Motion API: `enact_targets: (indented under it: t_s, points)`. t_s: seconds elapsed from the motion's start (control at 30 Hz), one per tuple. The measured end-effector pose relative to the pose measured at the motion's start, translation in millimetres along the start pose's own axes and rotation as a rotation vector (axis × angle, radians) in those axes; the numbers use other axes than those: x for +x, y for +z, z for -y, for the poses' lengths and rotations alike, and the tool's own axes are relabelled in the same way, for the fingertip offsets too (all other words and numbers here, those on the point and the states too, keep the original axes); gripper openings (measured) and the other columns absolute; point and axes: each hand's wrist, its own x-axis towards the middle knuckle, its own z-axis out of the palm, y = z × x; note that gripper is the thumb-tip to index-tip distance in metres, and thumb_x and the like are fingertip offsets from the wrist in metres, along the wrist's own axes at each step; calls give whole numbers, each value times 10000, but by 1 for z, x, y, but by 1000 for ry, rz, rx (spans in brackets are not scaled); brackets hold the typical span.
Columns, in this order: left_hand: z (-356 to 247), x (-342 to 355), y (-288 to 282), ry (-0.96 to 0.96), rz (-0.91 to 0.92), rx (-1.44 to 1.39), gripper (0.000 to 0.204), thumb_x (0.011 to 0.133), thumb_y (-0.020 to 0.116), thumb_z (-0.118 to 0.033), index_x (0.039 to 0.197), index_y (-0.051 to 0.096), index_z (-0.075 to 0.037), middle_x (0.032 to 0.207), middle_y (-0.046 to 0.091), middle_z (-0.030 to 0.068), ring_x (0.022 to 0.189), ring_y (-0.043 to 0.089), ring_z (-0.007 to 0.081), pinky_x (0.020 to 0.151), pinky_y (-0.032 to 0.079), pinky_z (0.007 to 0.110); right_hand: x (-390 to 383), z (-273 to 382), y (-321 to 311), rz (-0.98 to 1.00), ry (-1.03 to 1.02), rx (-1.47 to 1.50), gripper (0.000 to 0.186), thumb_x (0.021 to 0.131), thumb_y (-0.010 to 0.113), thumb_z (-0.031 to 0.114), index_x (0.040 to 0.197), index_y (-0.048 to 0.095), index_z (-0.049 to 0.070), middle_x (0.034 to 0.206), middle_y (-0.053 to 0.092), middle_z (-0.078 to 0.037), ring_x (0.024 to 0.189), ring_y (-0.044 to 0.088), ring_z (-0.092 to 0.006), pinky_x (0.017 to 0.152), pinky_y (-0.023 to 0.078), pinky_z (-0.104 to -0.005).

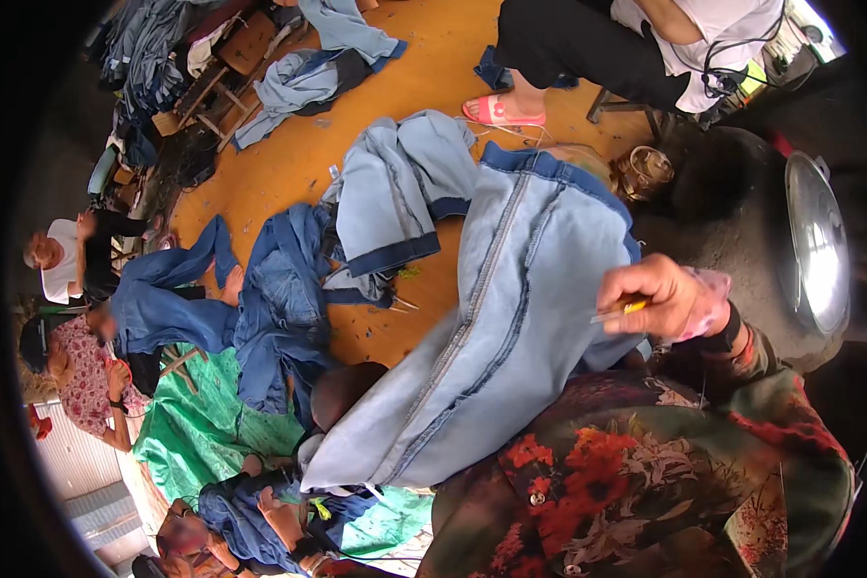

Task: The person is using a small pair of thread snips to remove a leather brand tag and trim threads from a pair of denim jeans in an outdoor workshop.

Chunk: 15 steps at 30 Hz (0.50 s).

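Observation:
My right hand (660,294) is closed around small yellow thread snips (635,306), their metal tips pointing left. Beneath and beside it, inside-out light blue jeans (511,260) stretch across my lap. Their rough seams face up, and a darker blue band edges the far end. The snips' tips hover over or close to the fabric near its right side; whether they touch cannot be made out. My left hand does not show; the denim may hide it.
More inside-out jeans (385,193) lie on the orange-brown floor (433,48). Denim piles (144,58) fill the far left. A green sheet (193,414) spreads at left near several seated people. Another person's pink sandal (503,111) is ahead. A metal lid (817,246) and kettle (645,169) stand right.

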Motion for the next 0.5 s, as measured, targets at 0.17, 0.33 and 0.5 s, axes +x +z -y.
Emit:
enact_targets:
  t_s: [0.17,0.33,0.5]
  points:
    - [-115,11,-5,-225,101,-656,199,777,577,-10,975,583,-3,930,578,39,859,541,139,768,442,248,10,-17,-58,-692,-135,281,81,824,639,114,788,584,67,695,538,49,636,448,-18,562,357,-183]
    - [-250,10,-43,-113,341,-765,304,845,594,-240,1049,569,-16,977,579,57,917,519,166,841,398,296,56,-100,-94,-801,-38,13,99,813,637,115,780,598,31,704,545,36,667,479,-53,597,381,-214]
    - [-289,6,-37,70,381,-663,403,789,632,-321,1038,565,-11,952,578,92,914,521,212,867,373,323,80,-101,-75,-667,272,117,257,751,724,167,923,638,-3,693,554,28,668,486,-64,603,398,-223]
